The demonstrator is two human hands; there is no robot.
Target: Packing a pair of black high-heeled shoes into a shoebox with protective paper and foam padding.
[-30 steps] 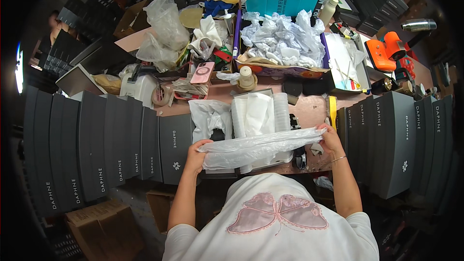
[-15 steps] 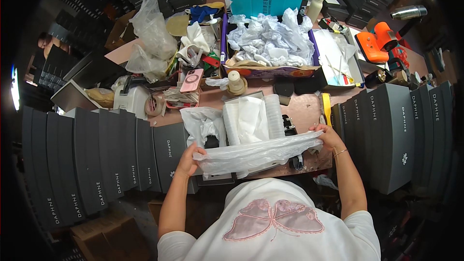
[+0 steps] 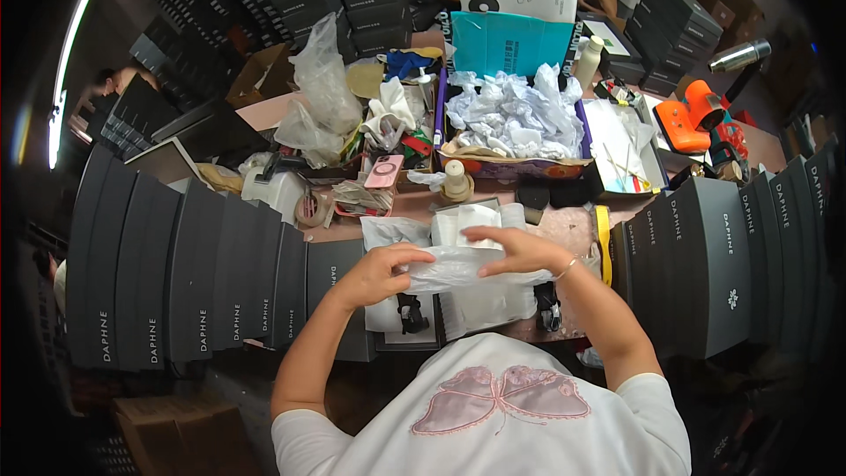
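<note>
Folding step: left hand (image 3: 377,271) and right hand (image 3: 520,251) both clench white plastic bag (image 3: 458,269), near table (image 3: 423,204) edge. Next likely needs flattening fold.

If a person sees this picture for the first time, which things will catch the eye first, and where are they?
At the centre, the left hand and the right hand together hold a bunched clear plastic bag over the cluttered pink table. Rows of upright dark grey boxes flank the person on both sides. Behind the hands, an open box of crumpled white paper stands in front of a teal sheet, and an orange tool lies far right.
</note>
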